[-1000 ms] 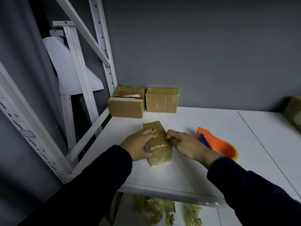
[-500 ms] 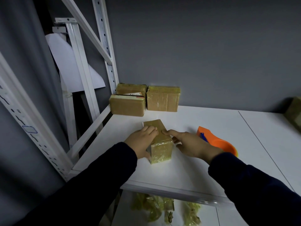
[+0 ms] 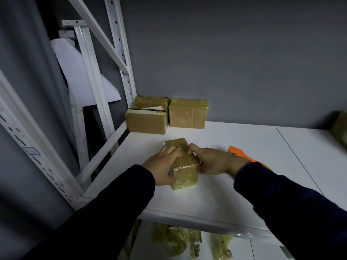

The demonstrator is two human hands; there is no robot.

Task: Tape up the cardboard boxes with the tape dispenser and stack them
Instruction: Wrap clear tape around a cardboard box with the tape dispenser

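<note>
A small taped cardboard box point(image 3: 185, 172) lies on the white shelf point(image 3: 216, 194) in front of me. My left hand point(image 3: 162, 166) grips its left side, fingers over the top and thumb at the near corner. My right hand point(image 3: 214, 161) is against its right side, with the fingertips pressing on the top. An orange tape dispenser point(image 3: 244, 156) lies just behind my right wrist, mostly hidden by it. Three taped boxes stand at the back: one in front point(image 3: 146, 123), one behind it point(image 3: 150, 103), one to their right point(image 3: 187, 113).
White metal rack posts point(image 3: 120, 59) rise at the left of the shelf. A grey wall closes the back. Another box point(image 3: 340, 126) shows at the far right edge. Bags of greenish wrapped items point(image 3: 187, 241) lie on the lower shelf.
Both hands have slid a little along the box's top, the right fingertips moving up over the top edge. The box stays in place.
</note>
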